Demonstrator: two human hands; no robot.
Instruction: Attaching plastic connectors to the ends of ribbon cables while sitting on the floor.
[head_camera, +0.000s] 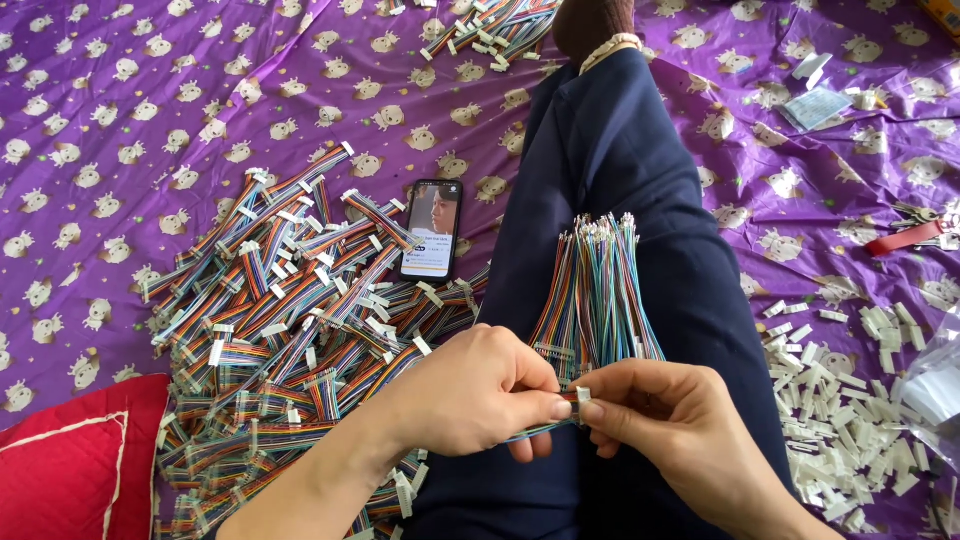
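- Both hands, left hand (478, 388) and right hand (665, 420), pinch one small white connector (582, 395) between pressed fingertips.
- Rainbow wire bundle (597, 290) fans beyond the fingers.

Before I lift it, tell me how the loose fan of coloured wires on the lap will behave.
The fan of wires would probably flop: the thin strands already splay apart at their free tips. It looks light for its size. Loose strands could slip away unless pinched together low down, near where the left hand and right hand meet on a small white connector.
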